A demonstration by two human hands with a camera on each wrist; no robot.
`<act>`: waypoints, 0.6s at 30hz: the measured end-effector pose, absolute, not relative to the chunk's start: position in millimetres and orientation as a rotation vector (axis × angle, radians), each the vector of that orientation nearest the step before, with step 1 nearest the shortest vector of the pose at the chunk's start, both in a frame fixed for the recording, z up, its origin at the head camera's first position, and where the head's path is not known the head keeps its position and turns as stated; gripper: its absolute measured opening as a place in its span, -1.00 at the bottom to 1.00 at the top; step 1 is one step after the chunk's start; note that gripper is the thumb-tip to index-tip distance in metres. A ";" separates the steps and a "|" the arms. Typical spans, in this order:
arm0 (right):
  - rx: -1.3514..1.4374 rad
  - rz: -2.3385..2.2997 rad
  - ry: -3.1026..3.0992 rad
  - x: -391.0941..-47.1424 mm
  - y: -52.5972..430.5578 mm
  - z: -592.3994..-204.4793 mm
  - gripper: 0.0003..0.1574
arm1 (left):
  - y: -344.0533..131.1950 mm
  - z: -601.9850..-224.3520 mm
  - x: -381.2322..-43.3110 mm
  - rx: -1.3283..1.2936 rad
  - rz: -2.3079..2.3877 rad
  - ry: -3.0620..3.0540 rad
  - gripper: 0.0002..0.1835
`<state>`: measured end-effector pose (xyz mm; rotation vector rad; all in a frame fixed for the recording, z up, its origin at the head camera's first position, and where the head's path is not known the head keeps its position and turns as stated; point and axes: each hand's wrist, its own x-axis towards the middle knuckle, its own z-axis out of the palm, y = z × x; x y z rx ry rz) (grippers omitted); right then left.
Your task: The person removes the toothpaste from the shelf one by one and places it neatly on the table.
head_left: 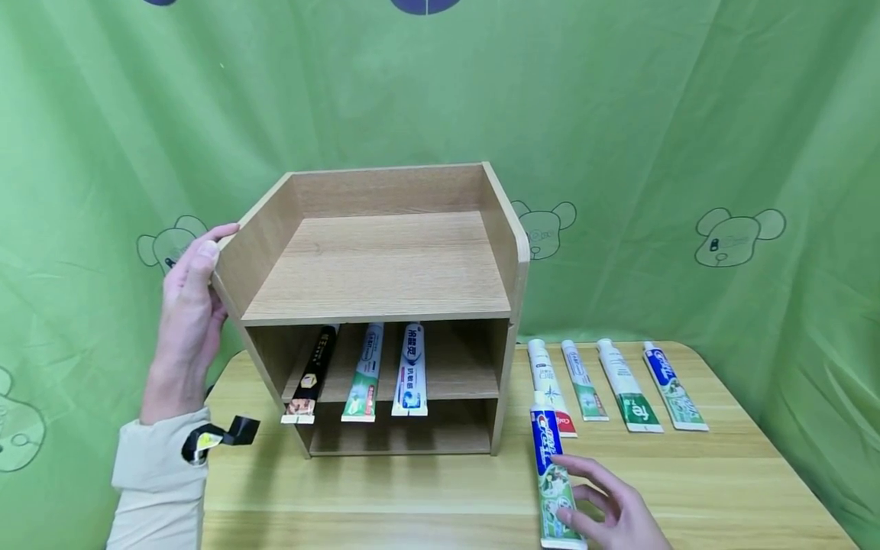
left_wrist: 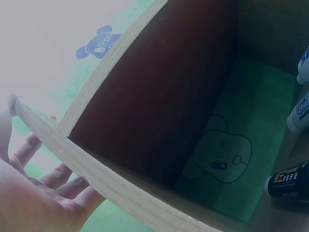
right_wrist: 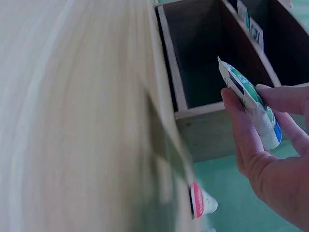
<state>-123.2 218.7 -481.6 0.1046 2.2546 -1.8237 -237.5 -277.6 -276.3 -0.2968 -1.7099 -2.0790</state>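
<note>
Hands: both occupied. Right hand (head_left: 612, 508) pinches a blue-and-green tube (head_left: 552, 481) between thumb and fingers, gap closed to the tube's width. Left hand (head_left: 192, 309) grips the front edge of the wooden shelf unit (head_left: 378, 263) at its upper left side, thumb on the near face, fingers round the outside.

Position: held tube is in front and to the right of the shelf unit, cap end away from the person, crimped end towards the person. Its long axis runs roughly fore and aft, cap leaning slightly left, close to parallel with the white-and-blue tube (head_left: 411, 374) on the middle tier. Bare board of that tier, between the white-and-blue tube and the right side panel, lies forward and left of the held tube. Right hand is the nearer; left hand is well apart, across the unit. Green-and-white tube (head_left: 364, 378) and black tube (head_left: 314, 374) complete the row, crimped ends projecting past the board.

Limits of inspection: held tube's cap end overlaps the red-and-white tube (head_left: 550, 382) in the head view; contact between them cannot be confirmed. Right hand is cut off by the frame. Left fingers are partly hidden behind the panel in the head view. Lower tier's interior is dark; table (right_wrist: 72, 121) is blurred in the right wrist view
</note>
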 end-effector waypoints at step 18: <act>0.118 -1.670 2.187 -132.1 247.6 -507.6 -0.06 | -277.9 -275.9 -237.8 -0.289 -2.098 -1.691 -0.52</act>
